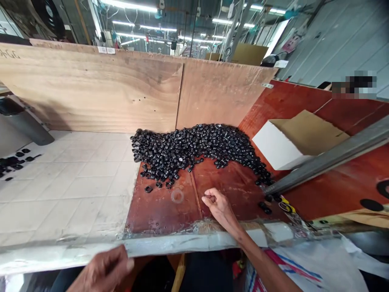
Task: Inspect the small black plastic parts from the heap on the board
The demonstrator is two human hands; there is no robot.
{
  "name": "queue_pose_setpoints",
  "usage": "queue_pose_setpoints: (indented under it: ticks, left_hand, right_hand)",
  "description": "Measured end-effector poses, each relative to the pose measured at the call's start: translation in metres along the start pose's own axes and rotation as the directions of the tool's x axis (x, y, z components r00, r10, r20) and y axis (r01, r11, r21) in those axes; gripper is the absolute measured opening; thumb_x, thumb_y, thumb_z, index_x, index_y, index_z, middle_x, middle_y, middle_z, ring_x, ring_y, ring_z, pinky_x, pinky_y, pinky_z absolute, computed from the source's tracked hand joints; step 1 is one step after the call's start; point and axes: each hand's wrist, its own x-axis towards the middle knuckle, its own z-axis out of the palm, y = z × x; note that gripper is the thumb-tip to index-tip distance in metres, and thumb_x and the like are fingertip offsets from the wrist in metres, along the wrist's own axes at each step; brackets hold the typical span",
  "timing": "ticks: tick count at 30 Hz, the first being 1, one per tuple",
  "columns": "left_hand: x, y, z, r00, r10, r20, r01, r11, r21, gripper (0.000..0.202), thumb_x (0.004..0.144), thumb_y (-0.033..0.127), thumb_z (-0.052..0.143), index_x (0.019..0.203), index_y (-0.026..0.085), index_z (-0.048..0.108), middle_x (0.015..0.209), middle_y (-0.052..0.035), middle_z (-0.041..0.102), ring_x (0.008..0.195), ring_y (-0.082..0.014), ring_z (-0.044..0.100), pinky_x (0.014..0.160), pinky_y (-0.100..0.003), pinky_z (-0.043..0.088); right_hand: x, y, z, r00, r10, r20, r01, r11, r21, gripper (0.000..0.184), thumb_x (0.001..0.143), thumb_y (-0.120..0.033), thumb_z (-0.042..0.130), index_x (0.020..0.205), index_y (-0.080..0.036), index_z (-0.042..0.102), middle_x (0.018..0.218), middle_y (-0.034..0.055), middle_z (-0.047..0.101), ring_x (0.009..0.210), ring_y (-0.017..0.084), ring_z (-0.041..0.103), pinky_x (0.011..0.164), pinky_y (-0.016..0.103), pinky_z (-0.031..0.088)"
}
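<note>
A long heap of small black ring-shaped plastic parts (194, 142) lies on the table against the plywood board. My right hand (218, 206) is over the reddish-brown board (170, 215), on the near side of the heap and apart from it. Its thumb and fingers are pinched together; anything between them is too small to make out. Lower down, my left hand (105, 269) is at the table's front edge, somewhat blurred. Its fingers are curled in, hiding whatever they might hold. A few loose black rings (148, 189) lie near the heap's front.
An open cardboard box (276, 146) stands at the right behind a slanting metal bar (331, 152). Plywood (121, 89) walls off the back. To the left are a grey cylinder (30, 123) and more black parts (12, 164). A white sack (328, 263) hangs below the front edge.
</note>
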Motion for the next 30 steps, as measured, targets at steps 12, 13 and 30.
queue_pose_setpoints:
  ticks: [12,13,30]
  left_hand:
    - [0.169,0.051,0.027,0.861,0.343,-0.375,-0.068,0.809,0.583,0.063,0.089,0.054,0.07,0.138,0.02,0.049,0.135,-0.019,0.062,0.099,-0.0356,0.075,0.078,-0.045,0.061]
    - [0.17,0.052,0.029,0.857,0.355,-0.374,-0.073,0.802,0.593,0.066,0.089,0.056,0.071,0.139,0.021,0.048,0.138,-0.019,0.061,0.101,-0.0361,0.074,0.078,-0.045,0.061]
    - [0.164,0.064,0.03,0.854,0.388,-0.346,-0.186,0.85,0.494,0.047,0.089,0.053,0.074,0.121,0.021,0.06,0.118,-0.0074,0.069,0.103,-0.027,0.072,0.09,-0.039,0.057]
  right_hand:
    - [0.094,-0.008,0.068,0.974,-0.158,0.161,0.192,0.954,-0.231,0.073,0.072,-0.009,0.063,0.142,-0.018,0.048,0.117,0.0115,0.054,0.094,0.026,0.061,0.089,0.044,0.057]
    - [0.096,-0.013,0.073,0.966,-0.175,0.192,0.216,0.952,-0.217,0.07,0.073,-0.008,0.063,0.141,-0.019,0.049,0.117,0.0111,0.054,0.095,0.026,0.06,0.09,0.044,0.057]
    - [0.094,-0.055,0.076,0.816,-0.327,0.476,0.289,0.945,0.154,0.036,0.075,-0.021,0.072,0.109,-0.02,0.06,0.114,0.0038,0.054,0.071,0.014,0.059,0.067,0.03,0.051]
